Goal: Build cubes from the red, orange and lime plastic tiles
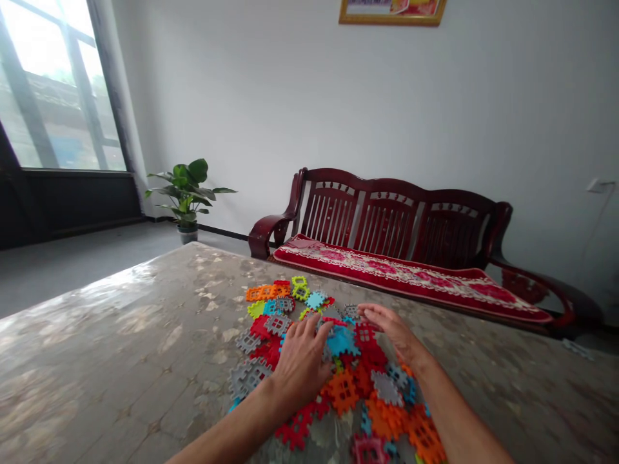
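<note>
A heap of flat, toothed plastic tiles (338, 361) in red, orange, grey, blue and green lies on the patterned table (120, 348). My left hand (302, 361) lies palm down on the pile, fingers spread over grey and blue tiles. My right hand (391, 328) reaches over the far side of the pile, its fingers stretched toward a grey tile (351, 312) and a red tile (366, 335). Neither hand grips anything that I can see.
A dark red wooden bench (411, 225) with a red floral cushion stands just beyond the table's far edge. A potted green plant (187, 190) sits on the floor by a large window (53, 90). A framed picture (391, 11) hangs on the white wall.
</note>
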Tool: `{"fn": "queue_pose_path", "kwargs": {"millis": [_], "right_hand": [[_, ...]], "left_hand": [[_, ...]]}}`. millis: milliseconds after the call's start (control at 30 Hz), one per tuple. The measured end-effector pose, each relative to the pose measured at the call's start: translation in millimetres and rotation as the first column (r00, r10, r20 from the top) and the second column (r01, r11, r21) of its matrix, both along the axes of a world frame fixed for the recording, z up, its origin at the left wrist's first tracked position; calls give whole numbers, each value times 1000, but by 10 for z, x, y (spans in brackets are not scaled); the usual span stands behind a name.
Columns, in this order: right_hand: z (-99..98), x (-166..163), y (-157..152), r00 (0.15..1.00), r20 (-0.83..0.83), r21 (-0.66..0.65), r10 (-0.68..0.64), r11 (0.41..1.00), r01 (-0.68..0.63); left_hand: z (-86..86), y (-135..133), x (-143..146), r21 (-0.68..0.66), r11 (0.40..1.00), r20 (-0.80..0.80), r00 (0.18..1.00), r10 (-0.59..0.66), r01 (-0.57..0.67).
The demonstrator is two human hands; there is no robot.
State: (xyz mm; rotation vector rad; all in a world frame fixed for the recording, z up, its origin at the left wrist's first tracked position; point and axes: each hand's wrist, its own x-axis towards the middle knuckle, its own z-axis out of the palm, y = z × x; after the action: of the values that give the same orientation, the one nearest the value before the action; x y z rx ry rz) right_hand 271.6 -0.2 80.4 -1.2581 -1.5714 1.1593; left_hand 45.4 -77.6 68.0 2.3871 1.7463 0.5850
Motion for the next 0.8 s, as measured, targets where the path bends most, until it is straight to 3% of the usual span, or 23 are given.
{"fn": "queue_pose_path", "kwargs": {"millis": [167, 233, 300, 400, 467, 533, 600, 700, 800], "right_hand": [[-271, 737, -23, 941, 170, 157, -293, 951, 267], [-402, 1064, -92, 901, 232, 195, -367, 925, 327], [-547, 1341, -201, 856, 306, 235, -418, 904, 357], [-767, 1564, -406, 828, 384, 225, -409, 911, 346], [-876, 1550, -535, 805, 428, 254, -410, 910, 328], [-925, 1421, -635, 779, 468, 321, -417, 902, 290], [-912, 1223, -696, 791, 485, 355, -374, 910, 213], [-835, 932, -718, 813, 474, 386, -337, 910, 152], [-762, 766, -680, 833, 433, 396, -344, 903, 167]], "left_hand": [[-115, -382, 67, 2, 995, -1, 995, -101, 101], [-312, -537, 162, 75, 966, -26, 969, -246, 248], [-594, -658, 293, 211, 894, -121, 919, -376, 394], [-1003, -760, 509, 443, 775, -253, 892, -374, 450], [-1139, -780, 618, 459, 784, -247, 908, -338, 417], [-1131, -770, 684, 359, 841, -213, 913, -349, 405], [-1017, -743, 724, 214, 885, -157, 909, -387, 414], [-777, -700, 784, 70, 905, -79, 906, -415, 420], [-564, -680, 851, 32, 909, -58, 909, -413, 415]]}}
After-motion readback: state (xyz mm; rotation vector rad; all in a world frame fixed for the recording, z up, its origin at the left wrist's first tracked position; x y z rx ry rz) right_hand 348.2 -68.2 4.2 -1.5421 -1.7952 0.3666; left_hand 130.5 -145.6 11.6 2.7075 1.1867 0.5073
